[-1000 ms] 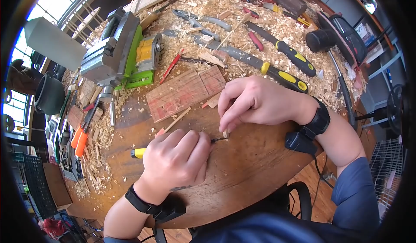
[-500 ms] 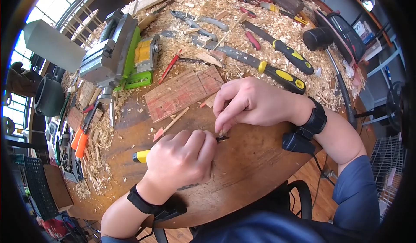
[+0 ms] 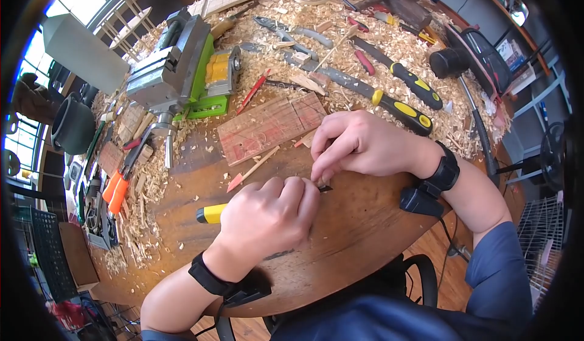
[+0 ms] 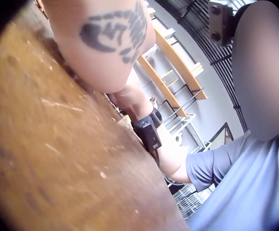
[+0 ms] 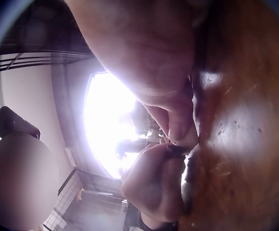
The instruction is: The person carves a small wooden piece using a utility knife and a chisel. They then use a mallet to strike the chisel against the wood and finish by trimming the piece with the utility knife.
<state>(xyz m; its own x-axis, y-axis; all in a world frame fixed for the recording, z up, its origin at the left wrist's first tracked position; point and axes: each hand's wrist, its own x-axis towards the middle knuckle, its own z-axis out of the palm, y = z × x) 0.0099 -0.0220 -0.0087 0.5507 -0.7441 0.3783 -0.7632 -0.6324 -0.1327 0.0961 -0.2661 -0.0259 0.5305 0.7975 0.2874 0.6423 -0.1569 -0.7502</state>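
My left hand (image 3: 267,214) grips a yellow-handled cutting knife (image 3: 211,214), its fist wrapped over the handle. The knife's dark blade tip pokes out beyond the knuckles, right at the fingertips of my right hand (image 3: 368,143). Those fingers pinch a small pale piece of wood, now mostly hidden by fingers. From the right wrist view, the right hand (image 5: 149,62) and left hand (image 5: 151,185) meet close over the tabletop. A small red-tipped stick (image 3: 252,169) lies just beyond the left hand, in front of a reddish wooden board (image 3: 271,128).
A metal vise (image 3: 164,67) with a green part stands back left. Wood shavings (image 3: 340,31) cover the far table, with saws, a rasp-like tool with a yellow-black handle (image 3: 404,113) and a black mallet (image 3: 449,63). Orange-handled pliers (image 3: 115,192) lie at the left.
My left hand has slid rightward with the knife, so the blade reaches further under the right fingertips. The right hand keeps its pinch in nearly the same place. The head view has shifted slightly.
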